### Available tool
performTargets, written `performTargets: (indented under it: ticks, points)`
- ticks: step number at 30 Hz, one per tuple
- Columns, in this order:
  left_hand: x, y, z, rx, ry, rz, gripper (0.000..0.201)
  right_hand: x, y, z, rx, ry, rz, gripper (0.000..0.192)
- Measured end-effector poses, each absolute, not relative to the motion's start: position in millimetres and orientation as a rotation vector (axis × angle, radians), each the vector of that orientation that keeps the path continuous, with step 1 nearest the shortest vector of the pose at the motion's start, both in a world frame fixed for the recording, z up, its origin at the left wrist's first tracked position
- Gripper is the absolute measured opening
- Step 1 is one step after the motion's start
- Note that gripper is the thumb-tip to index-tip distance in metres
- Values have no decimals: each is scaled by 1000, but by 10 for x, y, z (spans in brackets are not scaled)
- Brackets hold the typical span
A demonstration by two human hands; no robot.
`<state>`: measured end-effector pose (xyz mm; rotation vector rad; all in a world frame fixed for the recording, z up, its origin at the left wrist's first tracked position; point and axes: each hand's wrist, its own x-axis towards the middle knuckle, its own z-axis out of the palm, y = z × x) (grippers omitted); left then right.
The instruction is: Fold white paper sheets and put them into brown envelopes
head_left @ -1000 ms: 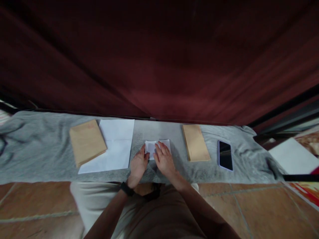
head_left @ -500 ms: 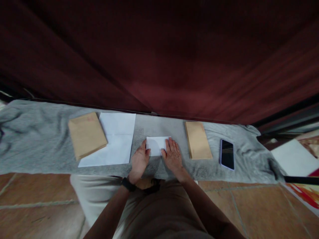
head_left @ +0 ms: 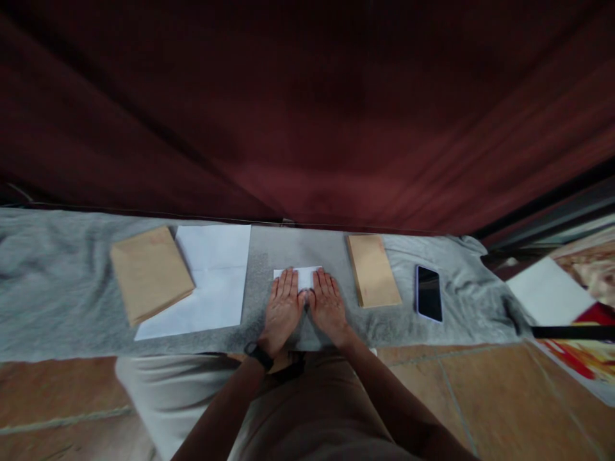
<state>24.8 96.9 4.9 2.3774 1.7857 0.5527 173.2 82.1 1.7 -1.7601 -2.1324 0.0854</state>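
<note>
- Head view, nearest: terracotta floor tiles (head_left: 480, 410) with pale grout lines.
- Left hand (head_left: 282, 310) and right hand (head_left: 327, 306) side by side, palms down, fingers spread flat; grip of each open, pressing on a small folded white paper (head_left: 303, 275).
- Paper lying mid-cloth on a soft, rumpled grey cloth (head_left: 57, 288).
- Left: flat white sheet (head_left: 211, 282), matte tan envelope (head_left: 150, 272) overlapping it.
- Right: second tan envelope (head_left: 373, 270), glossy black phone (head_left: 428, 293).
- Farthest: dark red curtain (head_left: 307, 115), hanging in folds.

Dim, soft indoor light; the dark red curtain (head_left: 307, 109) swallows detail, edges bend and blur, and the whole picture looks slightly smeared.
</note>
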Motion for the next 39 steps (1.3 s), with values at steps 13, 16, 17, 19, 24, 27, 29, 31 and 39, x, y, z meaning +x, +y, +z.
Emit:
performTargets:
  ticks: [13,16,17,19,24,27,29,31,39]
  points:
    - [157,944,-11,2451,1812,471,61,1405,1125,97,-1467,-2248,260,50]
    - [160,936,9,2406,1860,491,58,1540,1107,20,-1505,-2258,193,50]
    - [155,930,18,2388,1878,497,58,1593,1101,0,-1515,-2262,175,51]
    - [133,913,33,2347,1916,507,59,1685,1094,-30,-1543,-2265,142,53]
    - [36,856,31,2271,1990,536,61,1815,1071,-60,-1608,-2257,56,59]
    - [3,825,31,2259,2012,558,61,1878,1043,-64,-1626,-2250,7,59]
    - [-12,801,41,2252,2025,580,61,1923,1022,-68,-1636,-2241,-17,58]
    - [-34,777,56,2242,2031,612,60,1959,1006,-75,-1645,-2228,-23,57]
    - [-129,788,88,2005,1944,868,51,1970,997,-89,-1646,-2173,28,57]
